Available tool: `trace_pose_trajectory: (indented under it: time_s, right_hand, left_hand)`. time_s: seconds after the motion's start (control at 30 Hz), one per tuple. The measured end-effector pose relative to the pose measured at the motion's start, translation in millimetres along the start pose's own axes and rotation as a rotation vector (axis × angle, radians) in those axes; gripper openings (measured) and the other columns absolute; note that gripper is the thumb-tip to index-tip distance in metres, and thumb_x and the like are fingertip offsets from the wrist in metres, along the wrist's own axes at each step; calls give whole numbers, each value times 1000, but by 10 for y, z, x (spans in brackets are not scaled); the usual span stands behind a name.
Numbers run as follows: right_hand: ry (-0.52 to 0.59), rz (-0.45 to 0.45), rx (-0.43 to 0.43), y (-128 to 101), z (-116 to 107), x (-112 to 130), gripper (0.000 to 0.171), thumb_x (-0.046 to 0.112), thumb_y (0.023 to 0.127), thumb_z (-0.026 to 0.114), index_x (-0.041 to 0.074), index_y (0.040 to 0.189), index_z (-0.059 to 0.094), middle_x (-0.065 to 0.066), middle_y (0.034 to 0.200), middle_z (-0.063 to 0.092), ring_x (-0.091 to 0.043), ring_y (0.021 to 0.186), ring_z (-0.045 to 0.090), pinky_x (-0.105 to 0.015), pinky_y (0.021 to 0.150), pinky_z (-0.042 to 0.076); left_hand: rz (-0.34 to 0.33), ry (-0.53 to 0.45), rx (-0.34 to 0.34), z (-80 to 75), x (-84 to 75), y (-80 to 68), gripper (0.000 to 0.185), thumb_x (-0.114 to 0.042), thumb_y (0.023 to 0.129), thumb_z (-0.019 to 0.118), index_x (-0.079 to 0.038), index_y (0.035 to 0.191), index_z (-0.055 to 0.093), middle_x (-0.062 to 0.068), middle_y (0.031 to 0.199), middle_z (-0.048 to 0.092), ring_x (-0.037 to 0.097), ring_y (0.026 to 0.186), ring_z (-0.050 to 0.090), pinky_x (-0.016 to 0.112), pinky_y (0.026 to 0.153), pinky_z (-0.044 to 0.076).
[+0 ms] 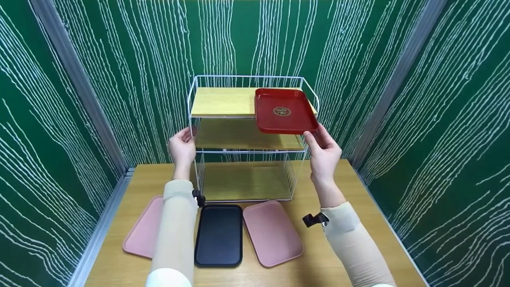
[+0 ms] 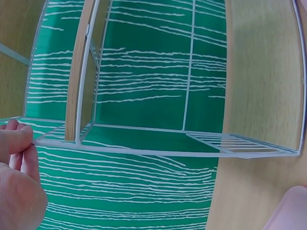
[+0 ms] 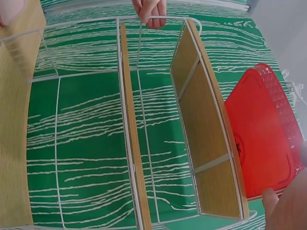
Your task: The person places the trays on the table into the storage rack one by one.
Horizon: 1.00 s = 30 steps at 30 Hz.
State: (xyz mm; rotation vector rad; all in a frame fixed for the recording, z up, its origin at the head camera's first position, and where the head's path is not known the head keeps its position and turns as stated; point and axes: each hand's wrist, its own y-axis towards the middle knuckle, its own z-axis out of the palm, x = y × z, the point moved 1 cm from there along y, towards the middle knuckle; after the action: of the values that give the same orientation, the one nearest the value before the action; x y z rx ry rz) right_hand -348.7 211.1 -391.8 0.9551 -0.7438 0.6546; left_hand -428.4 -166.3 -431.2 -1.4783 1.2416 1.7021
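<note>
A white wire rack (image 1: 247, 76) with three wooden shelves stands at the back of the table. A red tray (image 1: 283, 109) lies on the right side of its top shelf and overhangs the front. My right hand (image 1: 323, 151) pinches the tray's front right corner; the right wrist view shows my thumb (image 3: 268, 196) at the rim of the red tray (image 3: 261, 139). My left hand (image 1: 182, 146) grips the rack's left front post at middle-shelf height. In the left wrist view its fingers (image 2: 19, 143) close on the rack's wire (image 2: 144, 151).
Three flat trays lie in a row in front of the rack: a pink tray (image 1: 143, 233) partly under my left forearm, a black tray (image 1: 219, 235) and another pink tray (image 1: 271, 233). Green patterned walls enclose the wooden table (image 1: 350, 191) on three sides.
</note>
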Motion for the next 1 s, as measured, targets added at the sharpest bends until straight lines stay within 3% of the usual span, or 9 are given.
trace_pose_trajectory:
  time_s: [0.4, 1.0]
  right_hand:
    - [-52, -68, 2, 61, 14, -24, 46, 4, 92, 84, -1, 135, 72, -20, 129, 74, -25, 113, 74, -33, 100, 60]
    - [-119, -84, 5, 131, 34, -72, 46, 12, 95, 84, 1, 137, 71, -15, 131, 74, -27, 117, 74, -35, 102, 59]
  left_hand:
    - [-6, 0, 6, -5, 16, 2, 33, 1, 106, 64, -1, 138, 70, 16, 137, 71, 27, 129, 67, 34, 110, 54]
    - [0, 18, 10, -10, 13, -5, 34, 2, 105, 65, -4, 138, 71, 13, 137, 72, 28, 129, 67, 31, 109, 54]
